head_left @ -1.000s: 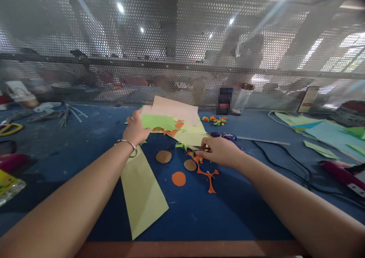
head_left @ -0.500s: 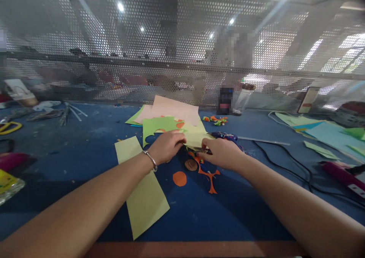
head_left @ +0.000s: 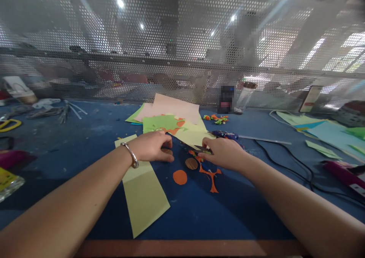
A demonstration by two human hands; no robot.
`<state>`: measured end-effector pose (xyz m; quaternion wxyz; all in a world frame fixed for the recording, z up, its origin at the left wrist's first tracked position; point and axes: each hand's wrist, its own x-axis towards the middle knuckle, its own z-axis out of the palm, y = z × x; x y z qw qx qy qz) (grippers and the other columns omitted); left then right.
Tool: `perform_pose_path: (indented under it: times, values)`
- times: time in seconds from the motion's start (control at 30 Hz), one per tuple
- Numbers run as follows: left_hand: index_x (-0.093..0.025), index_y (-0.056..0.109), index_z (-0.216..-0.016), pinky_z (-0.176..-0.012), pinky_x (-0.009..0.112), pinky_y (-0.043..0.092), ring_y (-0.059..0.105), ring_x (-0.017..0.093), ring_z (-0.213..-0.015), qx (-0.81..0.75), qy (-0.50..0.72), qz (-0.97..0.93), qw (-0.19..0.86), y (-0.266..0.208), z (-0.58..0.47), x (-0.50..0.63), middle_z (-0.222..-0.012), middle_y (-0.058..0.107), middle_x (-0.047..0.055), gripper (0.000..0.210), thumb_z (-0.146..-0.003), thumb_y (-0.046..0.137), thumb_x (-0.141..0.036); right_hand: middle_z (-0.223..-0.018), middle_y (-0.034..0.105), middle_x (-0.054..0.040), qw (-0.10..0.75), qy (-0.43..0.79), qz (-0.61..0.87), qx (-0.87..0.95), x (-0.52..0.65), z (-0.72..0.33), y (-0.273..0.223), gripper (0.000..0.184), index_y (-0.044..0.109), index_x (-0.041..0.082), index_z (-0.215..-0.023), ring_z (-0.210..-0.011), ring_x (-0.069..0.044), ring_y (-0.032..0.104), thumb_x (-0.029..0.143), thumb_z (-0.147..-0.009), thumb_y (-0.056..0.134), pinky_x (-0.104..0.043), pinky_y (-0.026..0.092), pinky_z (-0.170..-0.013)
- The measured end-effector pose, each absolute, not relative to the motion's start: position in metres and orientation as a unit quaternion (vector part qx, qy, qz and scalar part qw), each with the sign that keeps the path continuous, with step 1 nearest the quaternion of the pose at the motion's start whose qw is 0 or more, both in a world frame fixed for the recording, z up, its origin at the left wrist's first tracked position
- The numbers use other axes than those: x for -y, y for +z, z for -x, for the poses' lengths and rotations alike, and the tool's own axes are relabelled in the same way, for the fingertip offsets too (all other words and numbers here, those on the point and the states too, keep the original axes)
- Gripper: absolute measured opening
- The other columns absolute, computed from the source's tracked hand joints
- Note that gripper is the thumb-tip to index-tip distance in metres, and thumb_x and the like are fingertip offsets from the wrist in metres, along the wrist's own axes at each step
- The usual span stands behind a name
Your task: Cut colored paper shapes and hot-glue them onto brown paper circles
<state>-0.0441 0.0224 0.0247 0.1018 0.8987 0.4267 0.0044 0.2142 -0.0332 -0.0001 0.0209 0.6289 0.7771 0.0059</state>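
My left hand is over the top of a long pale yellow-green paper strip, thumb and fingers apart. A brownish piece shows between them; I see no grip on it. My right hand is closed around small scissors, their dark blades pointing left and the handles mostly hidden. Below the blades are a round wooden disc, an orange paper circle and a cut orange scrap. Green paper with cut-out edges lies on stacked sheets.
A glue gun with a clear stick lies beyond my right hand. Green and orange scraps are behind it. Black cables run to a magenta tool at right. A perforated metal screen stands along the back.
My left hand has moved left and slightly down, away from the scissors, and its fingers have opened. The green cut-out paper's near edge has shifted. My right hand stays nearly still with the scissors.
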Motion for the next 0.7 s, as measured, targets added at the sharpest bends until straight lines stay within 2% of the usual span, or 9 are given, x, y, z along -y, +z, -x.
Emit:
perform_pose_path:
  times: [0.1,0.33,0.43,0.57,0.63,0.7]
  values:
    - [-0.02,0.068,-0.106,-0.067,0.031,0.041,0.062,0.026,-0.088,-0.422,-0.034,-0.898,0.119,0.027,0.043,-0.019,-0.109,0.066,0.01,0.053,-0.069,0.077,-0.056,-0.102,0.076,-0.0114,0.024,0.007,-0.627,-0.779,0.034,-0.214,0.0,0.037,0.065,0.021,-0.111,-0.095,-0.031,0.072,0.052,-0.095,0.052,-0.033,0.044,-0.068]
    - [-0.019,0.066,-0.089,-0.064,0.03,0.04,0.062,0.022,-0.076,-0.42,-0.012,-0.902,0.099,0.031,0.042,-0.019,-0.094,0.069,0.007,0.025,-0.074,0.068,-0.039,-0.106,0.075,-0.0127,0.032,0.007,-0.625,-0.78,0.034,-0.214,0.0,0.04,0.064,0.021,-0.113,-0.097,-0.032,0.072,0.053,-0.095,0.05,-0.034,0.045,-0.07]
    - [-0.021,0.066,-0.096,-0.07,0.03,0.043,0.064,0.024,-0.085,-0.437,0.029,-0.895,0.086,0.03,0.047,-0.026,-0.103,0.068,0.008,0.031,-0.075,0.07,-0.044,-0.104,0.076,-0.0121,0.032,0.01,-0.623,-0.781,0.033,-0.215,-0.001,0.039,0.064,0.021,-0.112,-0.095,-0.032,0.072,0.053,-0.095,0.05,-0.034,0.045,-0.068]
    - [-0.02,0.067,-0.11,-0.078,0.034,0.045,0.062,0.03,-0.102,-0.482,0.095,-0.871,-0.004,0.028,0.052,-0.032,-0.115,0.064,0.013,0.042,-0.08,0.065,-0.049,-0.106,0.075,-0.0127,0.034,0.011,-0.622,-0.782,0.033,-0.216,-0.001,0.04,0.064,0.021,-0.114,-0.097,-0.032,0.071,0.054,-0.096,0.048,-0.034,0.045,-0.07]
    - [-0.021,0.068,-0.105,-0.075,0.033,0.044,0.062,0.029,-0.098,-0.479,0.093,-0.873,-0.01,0.029,0.05,-0.027,-0.112,0.065,0.011,0.033,-0.084,0.06,-0.045,-0.106,0.075,-0.013,0.038,0.011,-0.623,-0.782,0.033,-0.216,-0.001,0.04,0.064,0.021,-0.114,-0.096,-0.031,0.071,0.054,-0.096,0.048,-0.033,0.045,-0.07]
    - [-0.022,0.069,-0.096,-0.068,0.031,0.041,0.063,0.024,-0.086,-0.46,0.053,-0.886,0.027,0.031,0.048,-0.021,-0.106,0.066,0.008,0.022,-0.086,0.058,-0.037,-0.104,0.075,-0.0131,0.038,0.014,-0.622,-0.782,0.033,-0.215,-0.001,0.04,0.064,0.021,-0.112,-0.094,-0.03,0.072,0.053,-0.096,0.047,-0.033,0.045,-0.07]
